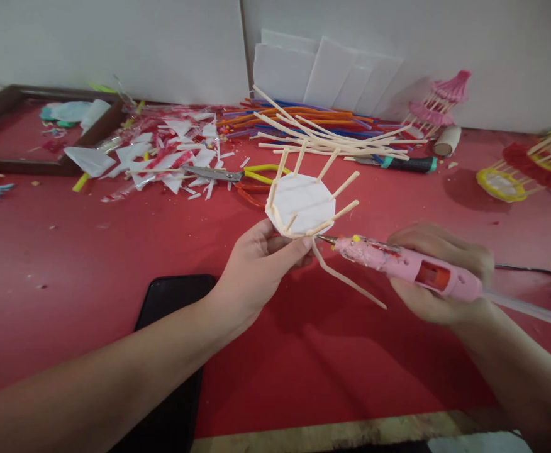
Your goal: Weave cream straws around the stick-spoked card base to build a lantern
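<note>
My left hand (pixel 270 258) pinches the near edge of a white many-sided foam disc (pixel 301 198). Several short pale sticks (pixel 344 185) stand up around the disc's rim. A pale flexible strip (pixel 351 283) runs along part of the rim, and its loose end hangs down toward the right. Wrapped around a pink glue gun (pixel 398 264), my right hand (pixel 440 270) holds its metal nozzle close to the rim beside my left thumb. Whether the nozzle touches the strip I cannot tell. A clear glue stick (pixel 534 311) sticks out of the gun's back.
Scissors (pixel 233 174) lie behind the disc, near white and red scraps (pixel 166 151). Pale strips (pixel 332 138), a cutter (pixel 407 164) and white sheets (pixel 285 72) are farther back. A black phone (pixel 176 296) lies under my left forearm. Small stick-and-frill models (pixel 438 100) stand at the right.
</note>
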A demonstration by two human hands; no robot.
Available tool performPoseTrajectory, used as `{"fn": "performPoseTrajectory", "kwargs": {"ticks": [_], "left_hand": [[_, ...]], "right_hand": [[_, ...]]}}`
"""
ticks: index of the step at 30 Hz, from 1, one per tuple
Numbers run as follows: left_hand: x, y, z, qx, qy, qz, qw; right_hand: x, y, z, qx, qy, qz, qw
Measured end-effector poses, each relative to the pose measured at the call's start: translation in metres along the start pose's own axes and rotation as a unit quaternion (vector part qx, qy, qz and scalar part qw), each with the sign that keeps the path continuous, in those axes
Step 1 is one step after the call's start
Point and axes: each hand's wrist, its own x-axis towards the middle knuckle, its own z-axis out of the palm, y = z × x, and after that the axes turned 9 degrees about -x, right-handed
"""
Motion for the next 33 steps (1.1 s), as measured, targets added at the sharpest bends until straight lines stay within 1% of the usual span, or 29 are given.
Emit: {"fn": "performPoseTrajectory", "kwargs": {"ticks": [5,14,25,33], "left_hand": [[-0.0002,0.0002,0.0005,0.006,0.006,0.008,1.000],[-0.0001,0.0006,0.0005,0.022,0.014,0.015,1.000],[0.0002,0.0002,0.0010,0.012,0.018,0.016,1.000],[0.0003,0.0004,0.0002,0.018,0.014,0.021,1.000]], "right_hand": [[0.0001,-0.0008,-0.0006,-0.008,0.002,0.004,1.000],[-0.0001,-0.0010,-0.0022,0.005,-0.001,0.035,0.999],[0.0026,-0.0026,-0.0035,-0.044,-0.001,0.025,0.999],[0.0008,0.0002,-0.0039,-0.052,-0.001,0.040,0.998]]}}
